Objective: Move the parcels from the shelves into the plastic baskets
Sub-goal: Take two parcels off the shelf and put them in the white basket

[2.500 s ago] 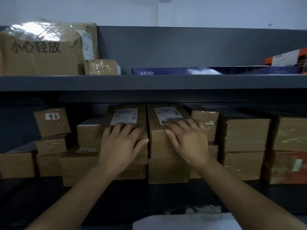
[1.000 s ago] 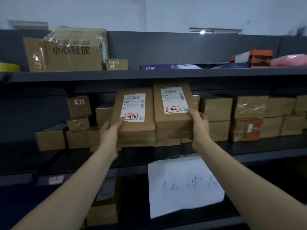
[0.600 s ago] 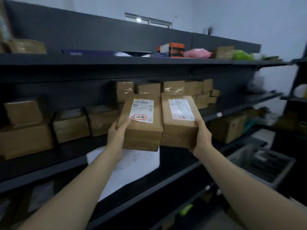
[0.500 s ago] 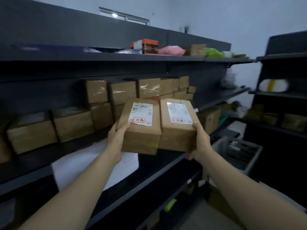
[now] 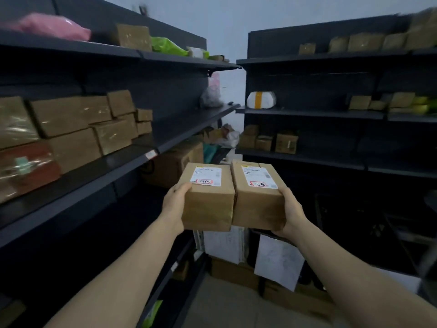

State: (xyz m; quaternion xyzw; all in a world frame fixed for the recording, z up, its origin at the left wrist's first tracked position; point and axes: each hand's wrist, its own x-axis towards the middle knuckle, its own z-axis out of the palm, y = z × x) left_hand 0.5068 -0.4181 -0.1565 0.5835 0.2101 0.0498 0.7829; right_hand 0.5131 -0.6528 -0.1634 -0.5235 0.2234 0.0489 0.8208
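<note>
I hold two brown cardboard parcels side by side in mid-air, pressed together, each with a white label and a red-circled mark. My left hand (image 5: 175,204) grips the outer left side of the left parcel (image 5: 208,204). My right hand (image 5: 292,210) grips the outer right side of the right parcel (image 5: 257,204). Below the parcels stand basket-like bins: a light one (image 5: 201,240) and a dark one (image 5: 253,247), each with a white paper sheet on its front. Their insides are hidden. The dark shelves (image 5: 132,159) on my left still carry several taped brown parcels (image 5: 71,129).
A second dark shelving unit (image 5: 331,114) faces me at the right with small boxes and a white wrapped parcel (image 5: 261,100). Flat cardboard boxes (image 5: 234,273) lie on the floor under the bins. Pink and green bags sit on the top left shelf. A dark frame (image 5: 350,216) stands at right.
I lifted both parcels off the middle shelf and turned right with them. The view swung from the shelf front to the corner between the two shelving units; the parcels now sit lower.
</note>
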